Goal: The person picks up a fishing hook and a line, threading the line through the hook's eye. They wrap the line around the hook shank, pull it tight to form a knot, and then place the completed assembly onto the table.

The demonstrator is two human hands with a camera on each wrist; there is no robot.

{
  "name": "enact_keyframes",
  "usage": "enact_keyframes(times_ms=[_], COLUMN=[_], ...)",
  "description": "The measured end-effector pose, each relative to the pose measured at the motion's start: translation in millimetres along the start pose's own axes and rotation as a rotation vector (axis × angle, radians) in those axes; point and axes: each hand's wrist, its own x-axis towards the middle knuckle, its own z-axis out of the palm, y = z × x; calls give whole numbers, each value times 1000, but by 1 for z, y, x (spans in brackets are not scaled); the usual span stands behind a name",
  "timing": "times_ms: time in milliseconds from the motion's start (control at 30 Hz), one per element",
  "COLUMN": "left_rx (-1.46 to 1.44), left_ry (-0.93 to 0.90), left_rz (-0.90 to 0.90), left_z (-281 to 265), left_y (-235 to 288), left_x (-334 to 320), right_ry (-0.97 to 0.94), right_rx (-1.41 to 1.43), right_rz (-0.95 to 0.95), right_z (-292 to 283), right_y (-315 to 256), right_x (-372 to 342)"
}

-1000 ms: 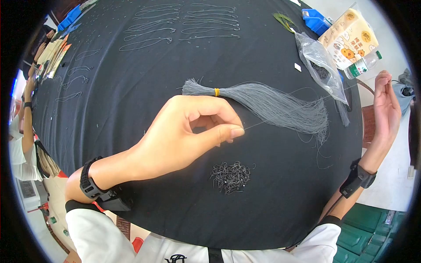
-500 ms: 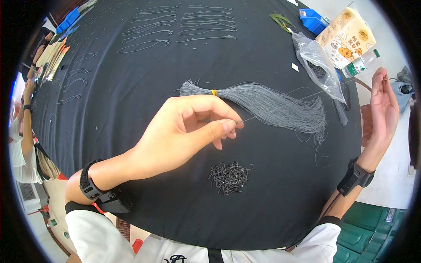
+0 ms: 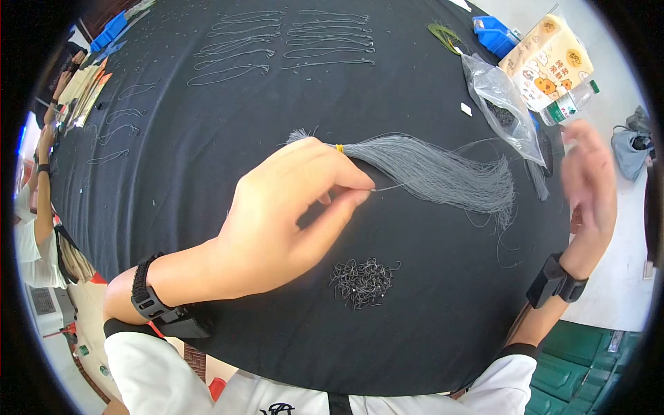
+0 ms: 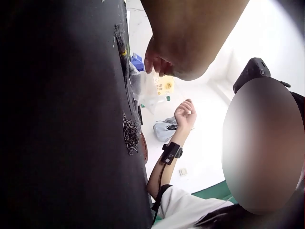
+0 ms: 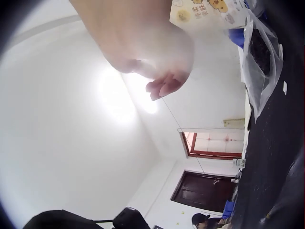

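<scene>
My left hand (image 3: 287, 218) pinches a thin grey fishing line (image 3: 391, 187) between thumb and forefinger, above the table's middle. Out at the right edge my right hand (image 3: 591, 181) is raised, somewhat blurred. In the right wrist view the line (image 5: 171, 112) runs from the bunched fingertips of that hand. Behind the left hand lies a long bundle of grey line (image 3: 443, 173), bound by a yellow band (image 3: 339, 148). A small heap of dark fish hooks (image 3: 363, 282) sits nearer the body.
Looped lines (image 3: 235, 47) lie in rows on the far part of the black cloth (image 3: 207, 131). At the back right are a clear plastic bag (image 3: 505, 107), a tissue pack (image 3: 546, 62), a bottle (image 3: 570, 104) and a blue bin (image 3: 494, 36). Another person's arm (image 3: 43, 187) shows at far left.
My right hand has come inward and slightly down, its fingers bending. The left hand has turned a little, its fingertips shifting slightly left and up, with the line still pinched.
</scene>
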Motion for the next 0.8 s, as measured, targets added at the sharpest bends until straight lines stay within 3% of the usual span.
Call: enact_keyframes(times_ms=[33, 133, 233, 333, 400, 567, 800], left_rx=[77, 126, 169, 191, 218, 205, 199], left_ry=[11, 85, 115, 141, 134, 182, 161], left_rz=[92, 263, 348, 422, 467, 447, 447], left_z=[0, 2, 3, 6, 4, 7, 5], left_y=[0, 3, 6, 8, 7, 7, 6], left_x=[1, 3, 2, 0, 0, -2, -3], right_ry=[-15, 214, 467, -19, -161, -174, -165], right_rx=[-268, -931, -1144, -569, -177, -246, -126], right_rz=[143, 8, -190, -58, 92, -160, -146], right_z=[30, 72, 115, 144, 163, 165, 168], right_y=[-14, -5, -10, -9, 5, 27, 32], right_x=[-1, -2, 2, -2, 1, 6, 7])
